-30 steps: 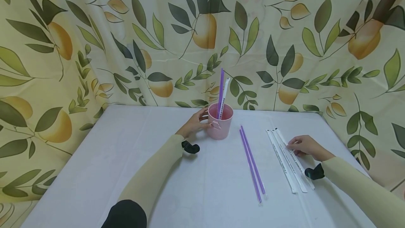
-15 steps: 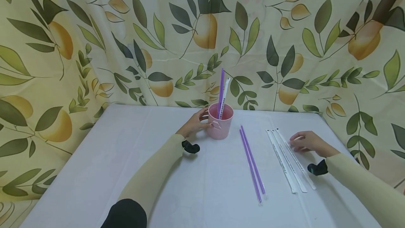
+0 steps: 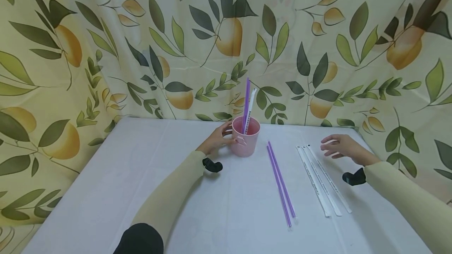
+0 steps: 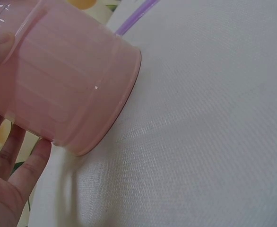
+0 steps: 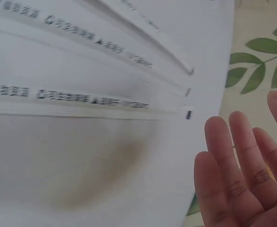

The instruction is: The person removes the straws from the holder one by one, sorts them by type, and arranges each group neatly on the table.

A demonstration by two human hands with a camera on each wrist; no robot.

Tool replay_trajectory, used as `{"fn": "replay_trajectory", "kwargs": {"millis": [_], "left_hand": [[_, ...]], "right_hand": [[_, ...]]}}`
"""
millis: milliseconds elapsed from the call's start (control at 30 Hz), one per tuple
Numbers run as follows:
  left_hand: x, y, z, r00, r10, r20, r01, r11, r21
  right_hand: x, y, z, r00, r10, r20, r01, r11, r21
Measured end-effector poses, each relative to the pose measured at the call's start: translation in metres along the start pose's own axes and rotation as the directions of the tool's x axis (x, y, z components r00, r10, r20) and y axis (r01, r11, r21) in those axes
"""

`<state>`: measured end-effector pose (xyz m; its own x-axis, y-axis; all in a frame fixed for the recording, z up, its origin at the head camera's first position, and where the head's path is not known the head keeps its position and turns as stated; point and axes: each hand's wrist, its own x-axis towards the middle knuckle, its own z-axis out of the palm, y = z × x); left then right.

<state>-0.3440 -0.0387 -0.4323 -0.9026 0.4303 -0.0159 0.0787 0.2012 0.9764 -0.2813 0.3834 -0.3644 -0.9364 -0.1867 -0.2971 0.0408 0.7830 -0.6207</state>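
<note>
My left hand [image 3: 217,138] holds a pink cup [image 3: 246,148] from its left side, thumb at the near side by the small handle and fingers behind. Purple straws [image 3: 246,99] and a white paper-wrapped straw [image 3: 251,107] stand in the cup, leaning slightly. The left wrist view shows the cup's pink wall [image 4: 58,80] between thumb and fingertips [image 4: 37,153]. Past the far ends of three white wrapped straws [image 3: 319,181], my right hand [image 3: 344,148] hovers with loosely spread fingers and holds nothing. Printing on the wrappers [image 5: 67,94] shows in the right wrist view.
Two purple straws [image 3: 281,185] in clear wrappers lie between the cup and the white straws. A white cloth [image 3: 219,214] covers the table. Behind the far edge hangs a curtain [image 3: 197,66] printed with fruit and leaves.
My right hand has come up off the rightmost white straw and moved toward the table's far edge, its fingers spreading. The left hand and cup stay in place.
</note>
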Motion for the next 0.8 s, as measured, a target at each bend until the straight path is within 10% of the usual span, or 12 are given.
{"fn": "replay_trajectory", "kwargs": {"millis": [800], "left_hand": [[0.001,-0.001,0.0,1.0,0.0,-0.002,0.0,1.0,0.004]], "right_hand": [[0.033,-0.095,-0.009,0.977,-0.171,-0.128,0.175,0.984,0.023]]}}
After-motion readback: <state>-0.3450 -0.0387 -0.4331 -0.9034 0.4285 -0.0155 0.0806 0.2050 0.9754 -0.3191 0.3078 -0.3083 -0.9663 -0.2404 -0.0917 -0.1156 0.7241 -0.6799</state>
